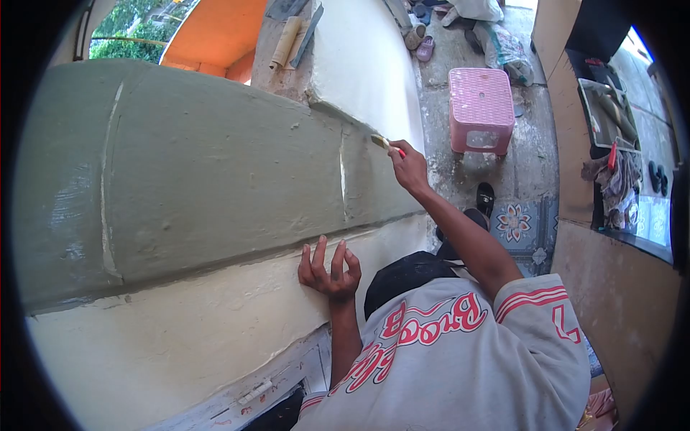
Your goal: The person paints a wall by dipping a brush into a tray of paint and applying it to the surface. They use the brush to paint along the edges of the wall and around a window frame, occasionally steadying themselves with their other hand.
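My right hand (410, 168) is closed round a paintbrush (389, 145) with a red and pale handle. The bristle end of the brush touches or nearly touches the grey-green painted band (223, 165) of the wall, close to its upper right edge. Lower down, my left hand (330, 271) rests against the cream part of the wall (208, 316), fingers apart and bent, with the tips near the band's lower edge. Nothing shows in that hand. Pale vertical strips cross the grey-green band, and some of its left side shines as if wet.
A pink plastic stool (481, 108) stands on the worn floor at right. Behind it lie shoes (425, 48) and plastic bags (507, 54). A paint tray with a roller (609, 111) and a rag (618, 179) are by the opening at far right.
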